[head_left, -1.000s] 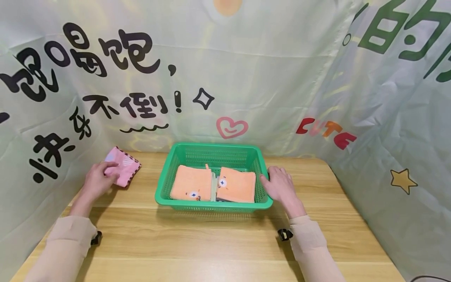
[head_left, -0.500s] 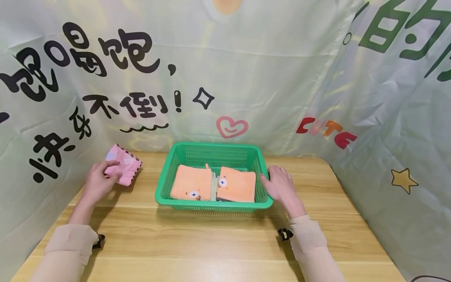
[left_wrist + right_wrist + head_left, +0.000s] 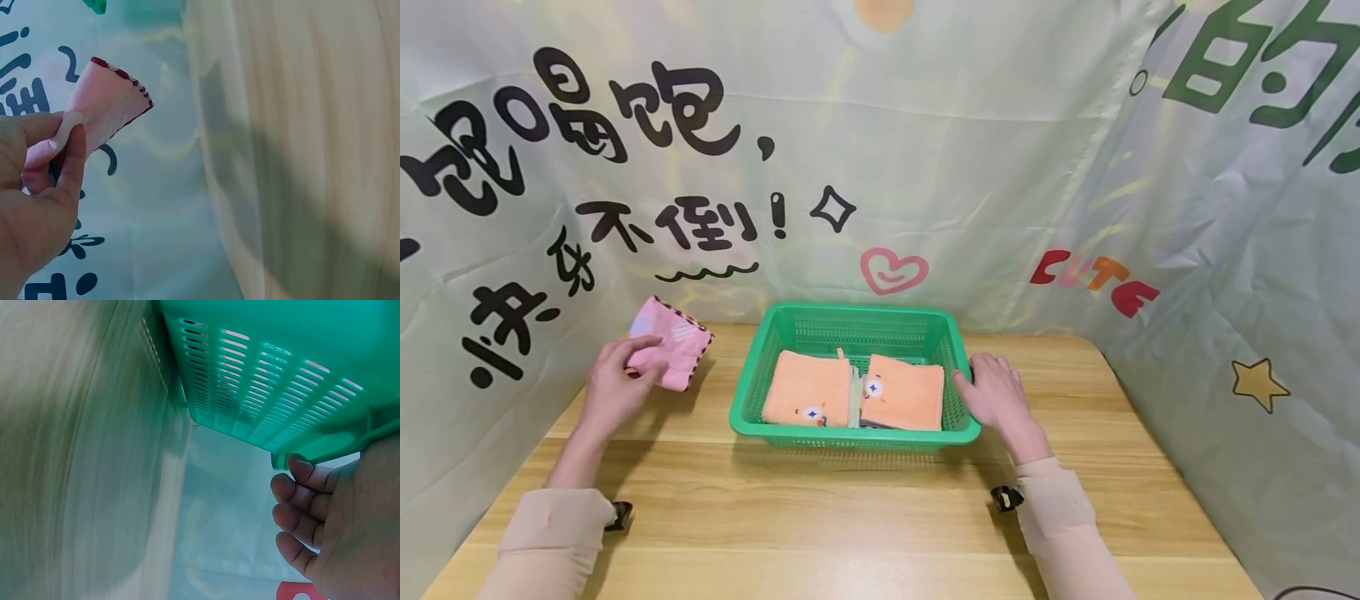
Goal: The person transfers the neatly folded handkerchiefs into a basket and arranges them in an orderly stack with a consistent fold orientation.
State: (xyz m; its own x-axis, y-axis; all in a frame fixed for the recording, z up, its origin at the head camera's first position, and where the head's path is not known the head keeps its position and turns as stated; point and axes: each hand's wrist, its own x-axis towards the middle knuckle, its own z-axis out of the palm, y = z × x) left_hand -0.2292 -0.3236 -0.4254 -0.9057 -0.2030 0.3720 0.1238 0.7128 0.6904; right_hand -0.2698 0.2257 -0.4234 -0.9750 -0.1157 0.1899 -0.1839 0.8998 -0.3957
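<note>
In the head view my left hand [image 3: 617,387] pinches a folded pink towel [image 3: 673,350] with a dark checked edge, between thumb and fingers. The left wrist view shows the towel [image 3: 106,100] raised, its near part bunched in the grip. A green plastic basket [image 3: 857,434] stands on the table. Two folded orange towels [image 3: 808,387] with embroidered faces lie side by side in it, something pale green between them. My right hand [image 3: 996,396] holds the basket's right rim, thumb over the edge; its fingers [image 3: 300,497] curl outside, below the rim.
The wooden table [image 3: 850,517] runs up to a printed cloth backdrop [image 3: 962,167] at the back and both sides. A black cable [image 3: 1315,590] shows at the lower right corner. Dark wrist devices [image 3: 1006,499] sit at both cuffs.
My left hand has lifted the pink towel and shifted it slightly right, toward the basket. The right hand and the basket have not moved.
</note>
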